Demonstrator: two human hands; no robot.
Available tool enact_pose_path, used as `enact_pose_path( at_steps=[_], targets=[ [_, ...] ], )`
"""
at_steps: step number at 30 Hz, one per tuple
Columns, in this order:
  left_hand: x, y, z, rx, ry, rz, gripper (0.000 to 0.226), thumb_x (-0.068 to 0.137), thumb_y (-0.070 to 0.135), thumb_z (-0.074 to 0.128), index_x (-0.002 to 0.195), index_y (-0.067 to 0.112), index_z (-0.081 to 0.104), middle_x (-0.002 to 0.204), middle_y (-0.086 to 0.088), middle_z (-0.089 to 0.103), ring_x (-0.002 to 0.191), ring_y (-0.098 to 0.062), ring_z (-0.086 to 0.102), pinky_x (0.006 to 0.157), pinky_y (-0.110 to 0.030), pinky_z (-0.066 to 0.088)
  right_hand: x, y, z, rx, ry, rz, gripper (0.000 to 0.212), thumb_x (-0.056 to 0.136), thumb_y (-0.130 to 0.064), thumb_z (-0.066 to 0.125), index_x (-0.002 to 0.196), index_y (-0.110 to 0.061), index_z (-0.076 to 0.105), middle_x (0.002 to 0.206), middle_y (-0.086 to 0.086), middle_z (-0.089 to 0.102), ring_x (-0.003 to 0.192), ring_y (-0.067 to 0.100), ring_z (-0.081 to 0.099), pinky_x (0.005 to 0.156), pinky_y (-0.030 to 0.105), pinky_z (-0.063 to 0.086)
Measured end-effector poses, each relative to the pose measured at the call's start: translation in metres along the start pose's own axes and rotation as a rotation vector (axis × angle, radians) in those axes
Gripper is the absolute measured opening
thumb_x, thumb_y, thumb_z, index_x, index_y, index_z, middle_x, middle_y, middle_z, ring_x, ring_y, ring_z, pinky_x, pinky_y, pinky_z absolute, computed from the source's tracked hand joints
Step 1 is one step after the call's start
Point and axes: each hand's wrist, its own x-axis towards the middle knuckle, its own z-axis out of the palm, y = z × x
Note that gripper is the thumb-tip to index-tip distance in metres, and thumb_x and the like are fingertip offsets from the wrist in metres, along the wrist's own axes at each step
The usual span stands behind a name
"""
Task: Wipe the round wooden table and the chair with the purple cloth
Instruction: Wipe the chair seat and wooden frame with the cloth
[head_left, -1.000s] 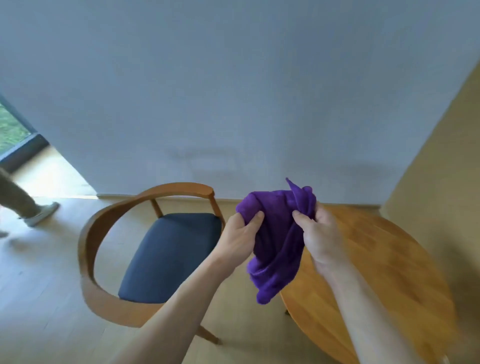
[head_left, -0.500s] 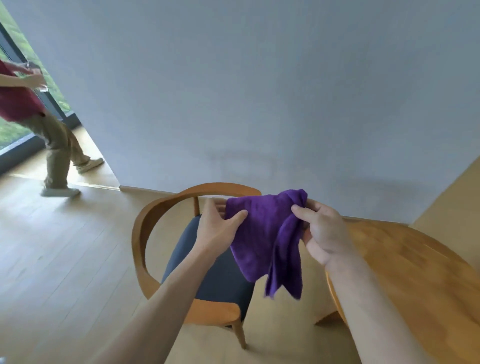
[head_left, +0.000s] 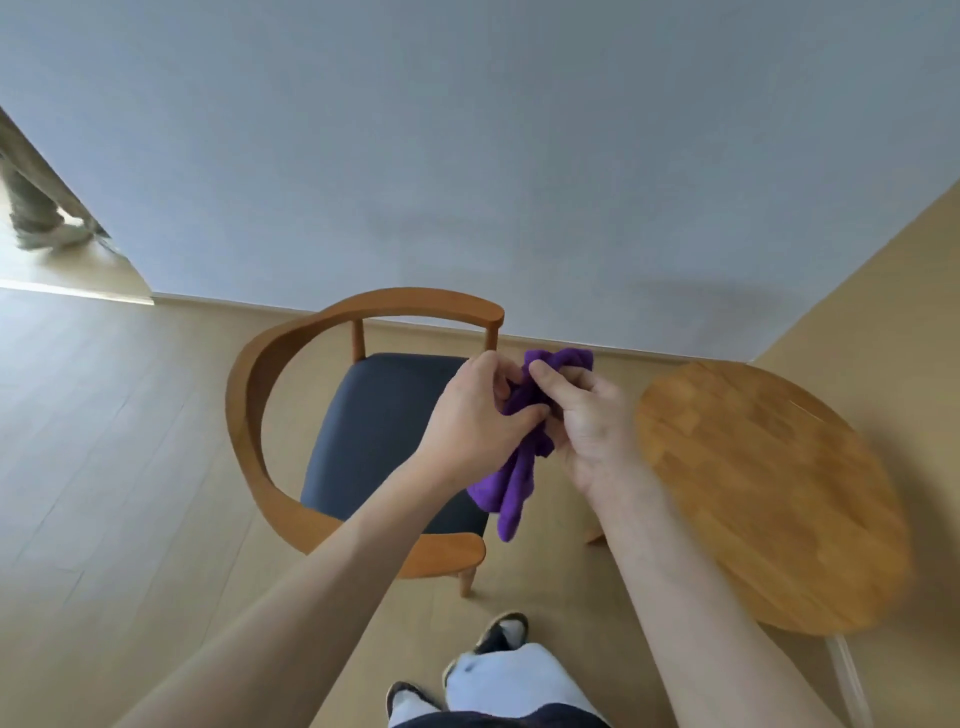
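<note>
Purple cloth (head_left: 519, 467) bunched in mid-air between both hands, above the floor gap between chair (head_left: 291, 415) and round wooden surface (head_left: 769, 493). Left hand (head_left: 478, 421): grip closed, pinching cloth. Right hand (head_left: 587, 421): grip closed around cloth. Loose end hangs below. Neither chair nor surface touched.

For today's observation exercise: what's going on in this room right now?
A person stands between a chair and a round wooden table, both hands gripping a bunched purple cloth in the air: left hand, right hand. The cloth touches neither piece of furniture, so no wiping is under way at this moment.
</note>
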Motion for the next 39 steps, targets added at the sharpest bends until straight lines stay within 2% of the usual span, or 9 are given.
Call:
enact_pose_path(
  at_steps=[6, 12, 15, 19, 24, 28, 32, 37, 39],
  targets=[
    [0.029, -0.04, -0.023, -0.267, -0.105, -0.261, 0.012, 0.096, 0.029, 0.07, 0.097, 0.017, 0.071, 0.089, -0.001, 0.075, 0.087, -0.018, 0.072, 0.082, -0.032, 0.06, 0.034, 0.019, 0.015, 0.013, -0.064, 0.059, 0.003, 0.094, -0.014, 0.072, 0.097, -0.012, 0.071, 0.089, 0.008, 0.075, 0.079, 0.02, 0.074, 0.064, 0.029, 0.058],
    [0.058, -0.105, -0.057, -0.434, 0.04, -0.436, 0.012, 0.103, 0.025, 0.059, 0.113, 0.019, 0.06, 0.107, -0.004, 0.074, 0.103, -0.021, 0.072, 0.091, -0.04, 0.061, 0.097, 0.048, 0.035, -0.43, -0.047, -0.147, 0.007, 0.103, -0.022, 0.057, 0.099, -0.016, 0.06, 0.093, 0.012, 0.068, 0.082, 0.022, 0.064, 0.074, 0.04, 0.054],
    [0.065, -0.139, -0.077, -0.345, 0.112, -0.503, 0.011, 0.105, 0.028, 0.055, 0.115, 0.027, 0.054, 0.112, -0.003, 0.072, 0.102, -0.02, 0.071, 0.084, -0.04, 0.064, 0.127, 0.071, 0.046, -0.683, -0.043, -0.193, 0.012, 0.104, -0.027, 0.049, 0.094, -0.022, 0.051, 0.089, -0.001, 0.063, 0.079, 0.015, 0.059, 0.066, 0.027, 0.044],
    [0.066, -0.179, -0.102, -0.187, 0.205, -0.597, 0.005, 0.107, 0.033, 0.048, 0.112, 0.032, 0.049, 0.109, 0.0, 0.068, 0.096, -0.017, 0.068, 0.063, -0.025, 0.056, 0.15, 0.106, 0.056, -0.854, -0.003, -0.15, 0.009, 0.107, -0.03, 0.043, 0.103, -0.022, 0.047, 0.089, -0.013, 0.054, 0.076, 0.003, 0.054, 0.06, 0.016, 0.035],
    [0.054, -0.243, -0.127, 0.007, 0.164, -0.657, 0.009, 0.109, 0.032, 0.038, 0.117, 0.03, 0.043, 0.109, 0.002, 0.06, 0.095, -0.013, 0.061, 0.069, -0.03, 0.053, 0.148, 0.15, 0.05, -1.004, 0.088, 0.009, 0.01, 0.109, -0.028, 0.04, 0.11, -0.018, 0.044, 0.093, -0.004, 0.053, 0.089, 0.023, 0.06, 0.081, 0.042, 0.052],
    [0.027, -0.297, -0.144, 0.101, -0.007, -0.637, 0.008, 0.108, 0.026, 0.035, 0.112, 0.022, 0.04, 0.101, -0.001, 0.058, 0.093, -0.02, 0.06, 0.082, -0.047, 0.057, 0.111, 0.181, 0.041, -1.134, 0.191, 0.12, 0.016, 0.11, -0.024, 0.039, 0.119, -0.014, 0.045, 0.105, 0.006, 0.057, 0.094, 0.026, 0.058, 0.088, 0.045, 0.049],
    [-0.005, -0.33, -0.166, 0.151, -0.181, -0.516, 0.01, 0.106, 0.026, 0.036, 0.097, 0.029, 0.038, 0.093, -0.004, 0.06, 0.081, -0.018, 0.06, 0.061, -0.036, 0.048, 0.05, 0.202, 0.031, -1.157, 0.374, 0.15, 0.02, 0.109, -0.023, 0.04, 0.124, -0.012, 0.048, 0.108, 0.005, 0.053, 0.095, 0.025, 0.051, 0.087, 0.039, 0.043],
    [-0.039, -0.33, -0.182, 0.086, -0.286, -0.372, 0.015, 0.106, 0.021, 0.04, 0.094, 0.029, 0.04, 0.089, 0.008, 0.057, 0.073, 0.007, 0.056, 0.054, -0.013, 0.038, -0.02, 0.211, 0.029, -1.131, 0.536, 0.18, 0.019, 0.109, -0.023, 0.041, 0.125, -0.017, 0.049, 0.113, 0.003, 0.053, 0.097, 0.024, 0.05, 0.082, 0.032, 0.036],
    [-0.045, -0.328, -0.184, 0.037, -0.308, -0.339, 0.009, 0.107, 0.019, 0.041, 0.099, 0.024, 0.041, 0.09, 0.007, 0.057, 0.074, 0.005, 0.056, 0.054, -0.009, 0.04, -0.036, 0.211, 0.03, -1.125, 0.565, 0.157, 0.012, 0.109, -0.022, 0.042, 0.12, -0.02, 0.048, 0.111, 0.001, 0.054, 0.096, 0.023, 0.052, 0.08, 0.033, 0.038]
  ],
)
